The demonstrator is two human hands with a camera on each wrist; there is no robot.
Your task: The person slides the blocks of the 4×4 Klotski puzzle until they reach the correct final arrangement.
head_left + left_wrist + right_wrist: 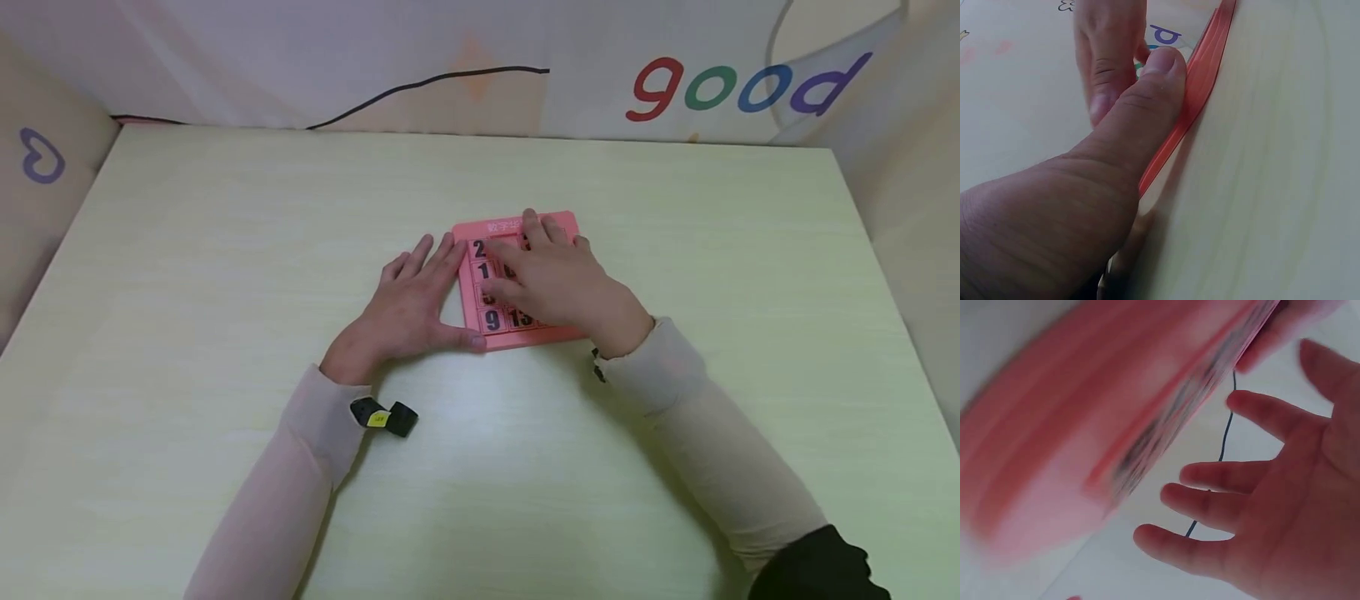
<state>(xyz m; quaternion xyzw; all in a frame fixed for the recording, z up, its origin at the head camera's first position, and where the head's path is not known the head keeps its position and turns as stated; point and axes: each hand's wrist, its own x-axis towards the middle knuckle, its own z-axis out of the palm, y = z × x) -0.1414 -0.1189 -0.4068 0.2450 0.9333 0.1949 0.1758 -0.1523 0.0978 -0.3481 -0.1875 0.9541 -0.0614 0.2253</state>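
A pink sliding number puzzle lies slightly turned on the table, with black numerals such as 2, 1 and 9 along its left column. My left hand lies along the puzzle's left side, fingers straight, index fingertip near the upper left corner and thumb at the lower left one. The left wrist view shows that thumb against the red edge. Over the tiles is my right hand, fingers spread, hiding most of the middle and right columns. In the right wrist view its fingers extend beside the tilted-looking, blurred puzzle.
The pale wooden-look table stretches around the puzzle on all sides. Behind it hangs a light cloth backdrop with the coloured word "good" and a black line. A black strap with a yellow label sits at the left sleeve.
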